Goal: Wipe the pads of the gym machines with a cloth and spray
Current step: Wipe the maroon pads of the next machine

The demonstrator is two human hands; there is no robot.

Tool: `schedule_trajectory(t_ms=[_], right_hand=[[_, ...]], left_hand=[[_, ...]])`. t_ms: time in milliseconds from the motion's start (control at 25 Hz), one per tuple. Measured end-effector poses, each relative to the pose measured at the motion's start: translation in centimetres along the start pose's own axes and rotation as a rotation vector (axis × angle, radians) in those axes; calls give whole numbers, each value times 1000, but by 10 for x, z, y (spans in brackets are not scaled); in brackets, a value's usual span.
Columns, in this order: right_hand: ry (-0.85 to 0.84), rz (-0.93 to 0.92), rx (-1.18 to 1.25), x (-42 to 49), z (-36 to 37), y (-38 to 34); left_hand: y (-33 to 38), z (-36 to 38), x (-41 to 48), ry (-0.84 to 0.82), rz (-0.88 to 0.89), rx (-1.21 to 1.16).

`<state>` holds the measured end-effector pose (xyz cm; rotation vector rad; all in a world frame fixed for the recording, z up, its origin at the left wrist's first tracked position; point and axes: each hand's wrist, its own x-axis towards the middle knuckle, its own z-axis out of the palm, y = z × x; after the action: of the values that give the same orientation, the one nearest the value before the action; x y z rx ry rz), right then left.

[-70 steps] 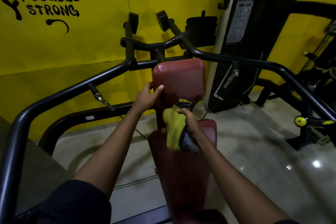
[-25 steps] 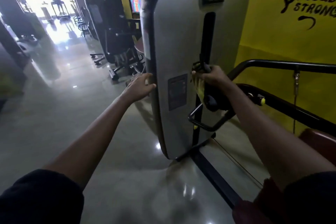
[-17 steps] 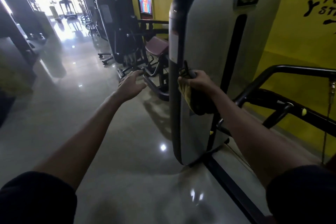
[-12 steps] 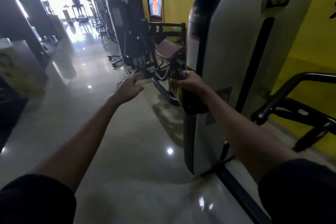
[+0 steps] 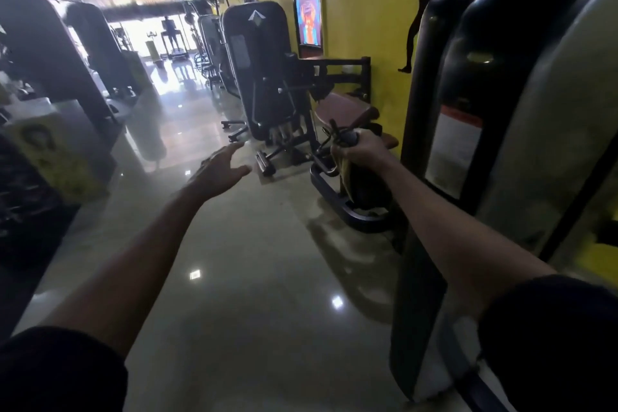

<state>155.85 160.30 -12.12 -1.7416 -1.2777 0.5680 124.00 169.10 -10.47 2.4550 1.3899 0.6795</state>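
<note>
1. Right hand (image 5: 363, 152) is clamped round a dark object, probably the spray bottle (image 5: 346, 137). Only its trigger head shows above the fist; the body is lost in shadow below.
2. Yellow cloth (image 5: 346, 176) is gripped in the same fist and hangs down under it, mostly hidden by the hand.
3. Left hand (image 5: 219, 170) holds nothing, fingers spread apart, out over the glossy floor (image 5: 250, 261).
4. Black machine (image 5: 267, 77) stands ahead by the yellow wall (image 5: 361, 10). Its maroon pad (image 5: 334, 107) sits beyond the right hand, lower part covered by the fist.
5. Grey weight-stack housing (image 5: 501, 144) at right, blurred, cut off by the frame edge.
6. Far end of the gym is washed out by glare.
</note>
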Motion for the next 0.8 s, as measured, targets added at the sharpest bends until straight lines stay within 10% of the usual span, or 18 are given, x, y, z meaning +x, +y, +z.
schedule_trajectory(t_ms=[800], right_hand=[[323,190,-182,391,81,8]], left_hand=[[-183,68,446,-159,187,-176]])
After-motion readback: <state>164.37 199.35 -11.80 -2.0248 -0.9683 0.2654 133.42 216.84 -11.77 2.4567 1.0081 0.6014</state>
